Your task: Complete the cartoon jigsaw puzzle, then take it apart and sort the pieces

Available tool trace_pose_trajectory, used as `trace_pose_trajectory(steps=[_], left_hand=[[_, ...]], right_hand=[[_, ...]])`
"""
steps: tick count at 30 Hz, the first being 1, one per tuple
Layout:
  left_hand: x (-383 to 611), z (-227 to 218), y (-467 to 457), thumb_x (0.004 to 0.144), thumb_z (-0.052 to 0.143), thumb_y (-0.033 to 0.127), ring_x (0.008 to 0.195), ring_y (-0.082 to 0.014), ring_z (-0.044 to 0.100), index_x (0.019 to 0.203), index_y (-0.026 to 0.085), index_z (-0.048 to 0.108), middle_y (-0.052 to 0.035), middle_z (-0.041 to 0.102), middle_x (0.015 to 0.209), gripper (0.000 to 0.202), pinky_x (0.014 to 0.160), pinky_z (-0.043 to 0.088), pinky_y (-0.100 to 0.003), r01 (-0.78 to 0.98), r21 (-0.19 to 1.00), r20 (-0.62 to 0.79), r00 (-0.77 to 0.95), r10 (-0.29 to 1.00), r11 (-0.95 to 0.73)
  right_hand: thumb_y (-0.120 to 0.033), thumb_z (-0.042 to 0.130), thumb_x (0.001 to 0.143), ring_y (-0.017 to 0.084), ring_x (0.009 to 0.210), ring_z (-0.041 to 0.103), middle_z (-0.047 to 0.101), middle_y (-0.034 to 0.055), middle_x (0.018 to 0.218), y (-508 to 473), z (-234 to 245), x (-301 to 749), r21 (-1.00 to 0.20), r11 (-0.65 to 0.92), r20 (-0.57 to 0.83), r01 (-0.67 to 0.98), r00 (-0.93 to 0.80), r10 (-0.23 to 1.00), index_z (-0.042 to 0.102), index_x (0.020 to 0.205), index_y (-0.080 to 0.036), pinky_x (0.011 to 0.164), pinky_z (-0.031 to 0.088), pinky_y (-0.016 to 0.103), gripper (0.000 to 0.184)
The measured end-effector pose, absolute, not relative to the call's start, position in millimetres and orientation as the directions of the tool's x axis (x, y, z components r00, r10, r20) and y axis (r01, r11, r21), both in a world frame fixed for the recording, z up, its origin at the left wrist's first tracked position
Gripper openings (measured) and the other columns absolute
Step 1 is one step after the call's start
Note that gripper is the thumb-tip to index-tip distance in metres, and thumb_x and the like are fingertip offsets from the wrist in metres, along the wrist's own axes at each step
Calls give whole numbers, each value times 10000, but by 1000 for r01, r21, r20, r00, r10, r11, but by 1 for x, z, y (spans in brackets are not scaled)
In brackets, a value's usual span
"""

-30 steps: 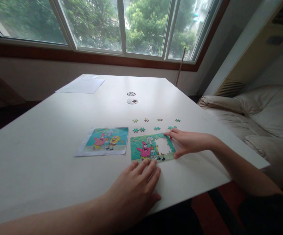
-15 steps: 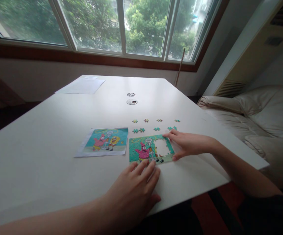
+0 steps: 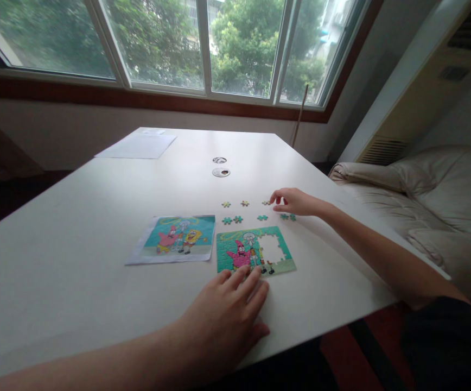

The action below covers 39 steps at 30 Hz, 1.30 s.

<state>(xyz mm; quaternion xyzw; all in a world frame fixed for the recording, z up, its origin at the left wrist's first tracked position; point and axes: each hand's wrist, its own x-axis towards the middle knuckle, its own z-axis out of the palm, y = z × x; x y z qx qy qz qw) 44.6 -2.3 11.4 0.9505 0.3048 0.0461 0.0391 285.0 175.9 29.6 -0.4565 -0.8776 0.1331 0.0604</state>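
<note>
The teal cartoon jigsaw puzzle [image 3: 237,254] is a rectangle with a white gap in its right part and lies near the near edge of the white tabletop [image 3: 76,228]. The left hand [image 3: 227,317] lies flat and spread, holding nothing, with its fingertips at the puzzle's near edge. Farther in, toward the right edge, the right hand [image 3: 294,202] curls among small loose puzzle pieces [image 3: 262,218]; I cannot tell whether it pinches one. A printed cartoon picture sheet [image 3: 174,239] lies just beside the puzzle, on the side toward the left edge.

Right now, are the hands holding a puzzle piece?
No hold shows. The left hand lies flat, fingertips at the near edge of the green cartoon jigsaw puzzle. The right hand reaches among small loose jigsaw pieces; any grip is hidden.
</note>
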Motion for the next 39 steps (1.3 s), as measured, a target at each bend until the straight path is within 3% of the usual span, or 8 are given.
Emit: trace_pose_trajectory(steps=[10,14,21,26,34,39], left_hand=[[41,9,26,869,363,404,1157,-272,381,1244,176,381,-96,432,1278,440,917,335,-421,647,87,128,747,653,-757],[40,5,33,872,360,398,1162,-268,377,1233,163,390,-111,418,1288,432,915,337,-423,660,66,129,738,662,-749],[39,2,34,877,347,391,1147,-263,393,1240,178,377,-105,425,1279,422,903,341,-417,653,59,128,745,654,-755],[39,2,30,869,364,391,1146,-274,386,1232,200,380,-96,433,1262,411,893,345,-425,641,54,122,757,642,-766],[42,7,19,857,383,409,1127,-275,407,1237,215,373,-98,444,1245,427,899,335,-436,631,49,123,765,632,-774],[43,5,19,855,393,407,1134,-275,403,1228,205,390,-104,439,1255,424,903,334,-437,631,48,132,764,631,-774]], right_hand=[[-305,556,731,96,645,503,607,30,817,206,15,246,-387,541,49,747,-569,821,615,891,-155,606,371,207,228],[-386,590,702,102,652,514,613,32,821,210,10,225,-411,523,6,747,-571,821,623,876,-169,592,370,208,281],[-312,664,623,120,653,527,626,40,780,217,15,215,-423,452,-159,785,-555,816,631,764,-144,570,368,222,221],[-276,648,642,98,614,512,610,23,700,195,23,225,-510,454,-35,731,-545,838,603,728,-130,547,373,207,175],[-349,593,725,102,646,542,622,25,714,126,32,256,-754,421,-119,505,-734,668,591,810,-135,578,411,213,231],[-348,573,748,101,660,539,620,26,733,100,29,262,-777,417,-134,472,-771,623,597,823,-137,590,413,210,226]])
